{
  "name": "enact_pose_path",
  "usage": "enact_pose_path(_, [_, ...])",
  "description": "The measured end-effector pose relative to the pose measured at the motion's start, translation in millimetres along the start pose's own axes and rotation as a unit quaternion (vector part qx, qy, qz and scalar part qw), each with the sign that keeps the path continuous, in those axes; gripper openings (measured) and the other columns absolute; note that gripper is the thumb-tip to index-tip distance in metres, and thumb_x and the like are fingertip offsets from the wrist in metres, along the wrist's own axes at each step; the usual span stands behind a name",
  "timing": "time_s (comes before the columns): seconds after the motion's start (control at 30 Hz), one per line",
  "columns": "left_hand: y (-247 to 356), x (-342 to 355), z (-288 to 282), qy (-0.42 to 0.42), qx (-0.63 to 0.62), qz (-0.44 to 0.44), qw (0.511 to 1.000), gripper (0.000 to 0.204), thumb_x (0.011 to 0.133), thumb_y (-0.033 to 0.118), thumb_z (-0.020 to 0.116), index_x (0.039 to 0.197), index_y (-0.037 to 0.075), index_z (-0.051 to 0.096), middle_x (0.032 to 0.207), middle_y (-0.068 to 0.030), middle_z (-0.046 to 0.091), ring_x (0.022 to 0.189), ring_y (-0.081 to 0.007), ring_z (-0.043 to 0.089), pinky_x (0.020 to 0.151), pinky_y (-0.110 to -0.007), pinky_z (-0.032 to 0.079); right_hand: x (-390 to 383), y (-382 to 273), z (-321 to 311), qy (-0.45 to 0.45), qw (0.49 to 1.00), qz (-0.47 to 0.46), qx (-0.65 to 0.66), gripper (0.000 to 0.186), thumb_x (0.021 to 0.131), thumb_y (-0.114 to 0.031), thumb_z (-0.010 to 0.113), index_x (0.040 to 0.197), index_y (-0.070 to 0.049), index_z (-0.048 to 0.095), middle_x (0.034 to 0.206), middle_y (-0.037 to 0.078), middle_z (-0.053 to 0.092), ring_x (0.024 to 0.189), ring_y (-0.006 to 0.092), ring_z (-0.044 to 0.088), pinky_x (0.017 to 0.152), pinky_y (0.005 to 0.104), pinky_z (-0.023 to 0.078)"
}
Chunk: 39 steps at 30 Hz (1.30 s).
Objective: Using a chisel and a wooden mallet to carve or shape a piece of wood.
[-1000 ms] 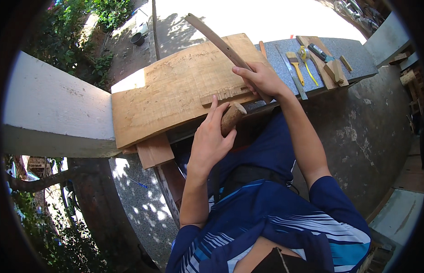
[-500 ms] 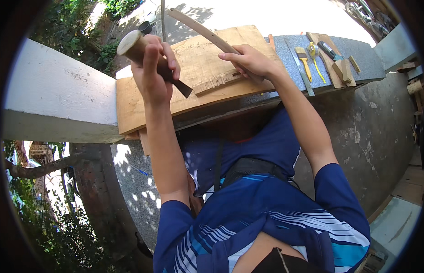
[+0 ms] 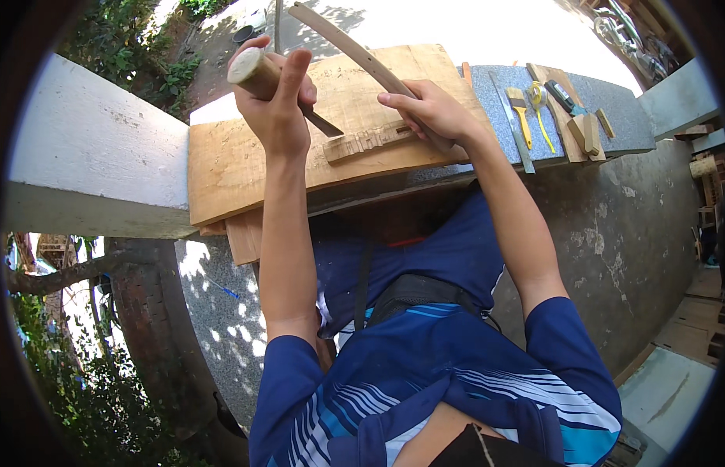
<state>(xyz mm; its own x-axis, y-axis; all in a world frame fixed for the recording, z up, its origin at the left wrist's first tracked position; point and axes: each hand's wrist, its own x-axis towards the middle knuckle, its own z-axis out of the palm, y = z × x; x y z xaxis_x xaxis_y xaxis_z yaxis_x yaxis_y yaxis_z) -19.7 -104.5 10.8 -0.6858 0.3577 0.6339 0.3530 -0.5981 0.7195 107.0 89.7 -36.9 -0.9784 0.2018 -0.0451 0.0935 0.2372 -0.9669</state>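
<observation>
My left hand (image 3: 275, 117) is wrapped round the thick wooden handle of a chisel (image 3: 255, 74), thumb raised along it. The chisel's flat dark blade slants down to the right, its tip at the upper left end of a notched wood strip (image 3: 362, 145); whether it touches cannot be made out. My right hand (image 3: 436, 113) grips the lower end of a slightly curved wooden stick (image 3: 351, 50), which points up and to the left. That hand is over the strip's right end and hides part of it. The strip lies on a broad wooden board (image 3: 246, 167).
Right of the board, a grey stone bench top (image 3: 623, 113) bears a steel ruler (image 3: 512, 121), a yellow-handled brush (image 3: 520, 117), a tape measure (image 3: 537, 95), a dark utility knife (image 3: 561, 95) and small wood blocks (image 3: 584, 132). A white beam (image 3: 98, 140) stands at the left.
My left hand has moved right and the chisel's tip has risen from left of the notched strip to its upper left end. My right hand and the stick have hardly moved.
</observation>
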Motion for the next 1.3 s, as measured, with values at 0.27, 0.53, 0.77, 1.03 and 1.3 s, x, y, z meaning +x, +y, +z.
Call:
enact_pose_path(0.27, [12.4,1.5,-14.1,-0.175,-0.191,-0.066,0.963,0.042,0.100,0.043,0.060,0.119,0.007,0.047,0.076,-0.0037,0.049,0.054,-0.0155,0.049,0.046,-0.028,0.048,-1.7,0.6,0.6,-0.001,1.000,-0.017,0.009,0.054,0.091,-0.057,0.072,0.081,-0.006,0.059,0.057,-0.001,0.051,0.048,0.0103,0.054,0.048,0.0269,0.045])
enact_pose_path(0.53, [16.6,-37.6,-35.8,-0.025,-0.175,-0.092,0.980,0.046,0.097,0.060,0.064,0.098,0.014,0.058,0.069,0.0031,0.045,0.057,-0.0105,0.043,0.053,-0.027,0.041,-0.4,8.4,-1.7,0.004,1.000,-0.020,0.000,0.058,0.088,-0.061,0.074,0.080,-0.006,0.059,0.058,0.000,0.051,0.047,0.0106,0.053,0.047,0.0267,0.044])
enact_pose_path(0.77, [25.1,-50.6,-3.2,0.264,-0.026,-0.044,0.963,0.039,0.104,0.045,0.055,0.076,0.019,0.048,0.056,0.0058,0.033,0.043,-0.0078,0.030,0.041,-0.024,0.024,-3.1,6.2,4.2,0.014,1.000,-0.021,-0.005,0.049,0.094,-0.054,0.070,0.083,-0.008,0.057,0.059,-0.003,0.047,0.049,0.0062,0.048,0.048,0.0240,0.037])
enact_pose_path(1.03, [18.3,-57.8,-2.1,0.255,-0.057,-0.022,0.965,0.035,0.099,0.040,0.050,0.074,0.017,0.046,0.052,0.0039,0.033,0.040,-0.0094,0.032,0.038,-0.024,0.025,-3.0,8.9,0.9,0.005,0.999,-0.039,-0.004,0.054,0.090,-0.058,0.073,0.079,-0.007,0.058,0.057,-0.003,0.047,0.047,0.0074,0.049,0.047,0.0250,0.039])
enact_pose_path(1.3, [16.2,-60.2,-2.2,0.248,-0.054,-0.022,0.967,0.034,0.098,0.039,0.050,0.073,0.017,0.045,0.053,0.0041,0.033,0.040,-0.0095,0.031,0.038,-0.024,0.025,-2.0,12.5,0.1,0.007,0.999,-0.046,-0.004,0.058,0.086,-0.061,0.076,0.076,-0.006,0.058,0.057,-0.002,0.048,0.046,0.0084,0.050,0.047,0.0254,0.041])
